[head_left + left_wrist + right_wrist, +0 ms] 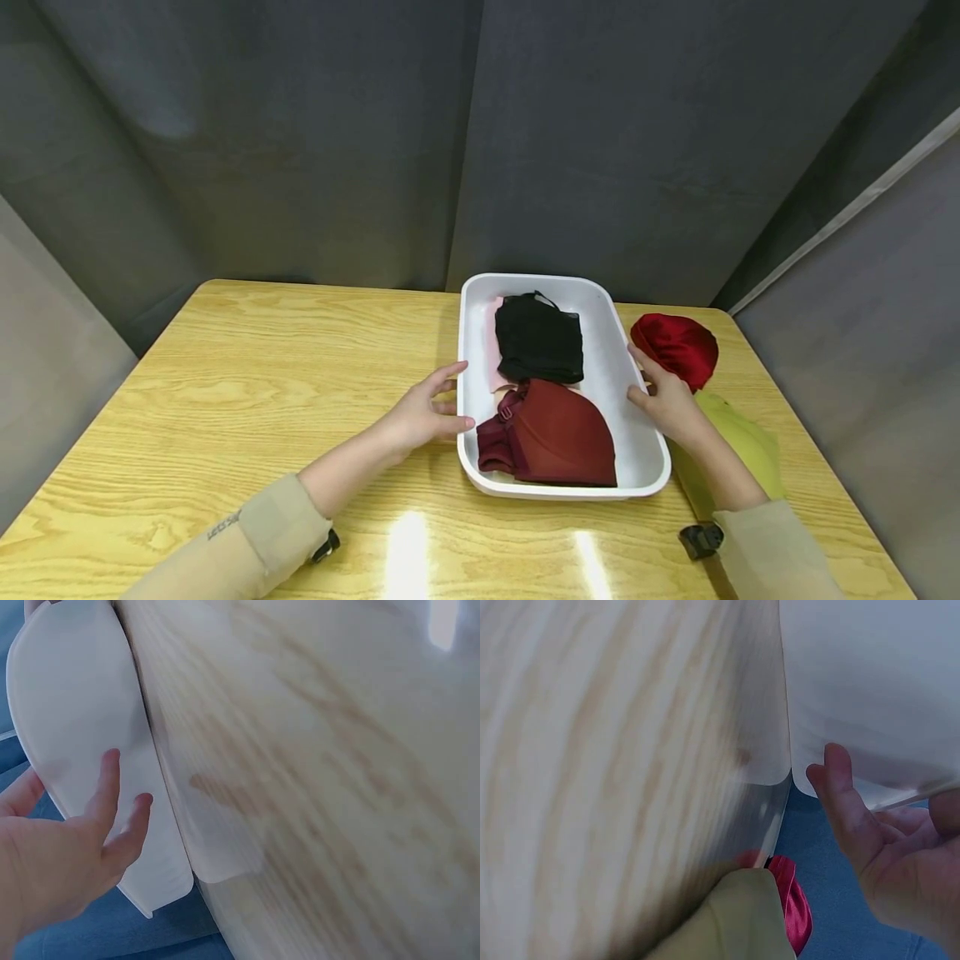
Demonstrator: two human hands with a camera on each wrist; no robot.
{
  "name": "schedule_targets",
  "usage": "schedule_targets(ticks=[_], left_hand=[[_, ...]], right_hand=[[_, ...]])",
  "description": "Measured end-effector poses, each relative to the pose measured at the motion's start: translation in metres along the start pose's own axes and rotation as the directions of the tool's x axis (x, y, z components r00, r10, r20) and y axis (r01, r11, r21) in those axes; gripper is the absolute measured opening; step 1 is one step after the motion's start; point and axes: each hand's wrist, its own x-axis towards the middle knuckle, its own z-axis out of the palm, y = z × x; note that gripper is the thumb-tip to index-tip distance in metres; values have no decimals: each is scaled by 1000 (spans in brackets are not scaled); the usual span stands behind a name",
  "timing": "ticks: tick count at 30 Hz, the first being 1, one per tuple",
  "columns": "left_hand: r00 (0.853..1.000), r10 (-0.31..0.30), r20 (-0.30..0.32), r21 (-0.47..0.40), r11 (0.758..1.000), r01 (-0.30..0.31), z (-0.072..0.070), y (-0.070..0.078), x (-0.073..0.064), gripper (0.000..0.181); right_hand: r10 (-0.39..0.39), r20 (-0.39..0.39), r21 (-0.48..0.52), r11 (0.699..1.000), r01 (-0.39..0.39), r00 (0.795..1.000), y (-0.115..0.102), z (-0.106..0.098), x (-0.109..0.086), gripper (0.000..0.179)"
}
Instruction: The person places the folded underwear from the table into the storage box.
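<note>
A white plastic bin (601, 417) stands on the wooden table. Inside lie a folded dark red bra (566, 437), a folded black garment (538, 340) with a thin strap, and a pink cloth (492, 346) partly under it. My left hand (420, 417) is at the bin's left side, thumb over the rim, fingers spread along the outer wall. At the right side, my right hand (670, 407) has its thumb over the rim and its fairly straight fingers (840, 780) outside, by the wall. How firmly either hand touches the bin cannot be told.
A red satin cap-like item (678, 346) lies right of the bin, behind the right hand. Yellow-green cloth (742, 442) lies under the right forearm. The wooden table (315, 367) extends left. Dark grey curtains (337, 150) hang behind it.
</note>
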Motion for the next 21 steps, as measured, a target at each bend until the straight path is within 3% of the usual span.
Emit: schedule_targets(ticks=[9,16,21], left_hand=[[1000,-18,-8,-64,998,18,-1,-4,1,82],[1000,-23,-6,-77,997,22,-1,-4,3,82],[999,-40,-22,-72,997,38,-1,-3,3,81]], right_hand=[[0,-24,6,1000,0,1000,0,1,-1,60],[-29,-89,-33,999,26,996,-1,1,-2,56],[-46,-96,-36,998,42,994,-2,0,0,57]])
